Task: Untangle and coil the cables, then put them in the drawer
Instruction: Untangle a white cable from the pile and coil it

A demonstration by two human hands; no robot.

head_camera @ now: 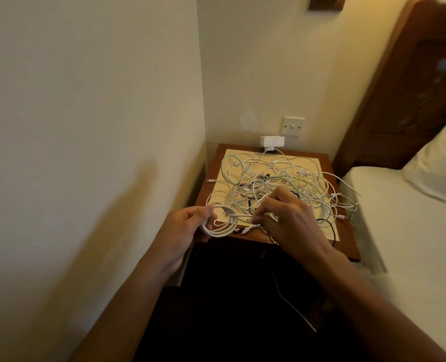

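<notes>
1. L hand (188, 226): fingers curled round a white cable coil (220, 229), held just over the front-left edge of the nightstand (347, 248).
2. R hand (287, 220): fingertips pinch the strand running out of the coil, close to L hand.
3. Cable tangle (282, 184): white, pale green & black, lies on cream mat (233, 158) on nightstand top, behind the 2 hands.
4. White charger block (272, 143) at back edge, under wall switch (292, 125); bed (412, 223) at right.
</notes>
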